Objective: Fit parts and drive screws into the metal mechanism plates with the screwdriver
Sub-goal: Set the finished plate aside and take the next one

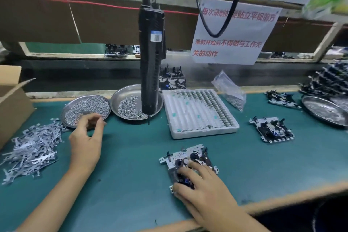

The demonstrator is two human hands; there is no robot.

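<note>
Mechanism plate (188, 164) flat on green mat (131, 165), near front edge; right hand (205, 190) rests on it, fingers spread. Left hand (86, 141) at rim of left screw dish (85, 110), fingertips pinched together; what they hold, cannot tell. Screwdriver (151, 58) hangs upright over second dish (136, 102). White parts tray (199, 113) beyond. Bare mat between hands; wooden lip (282, 196) bounds front

White paper sign (233, 32) hanging at the back of the bench, printed in red Chinese: "每次录制前要站立平视前方" above, partly blurred, "录制开始后不得做与工作无关的动作" below. Blue-and-white label (156, 36) on hanging electric screwdriver (151, 58), unreadable.
</note>
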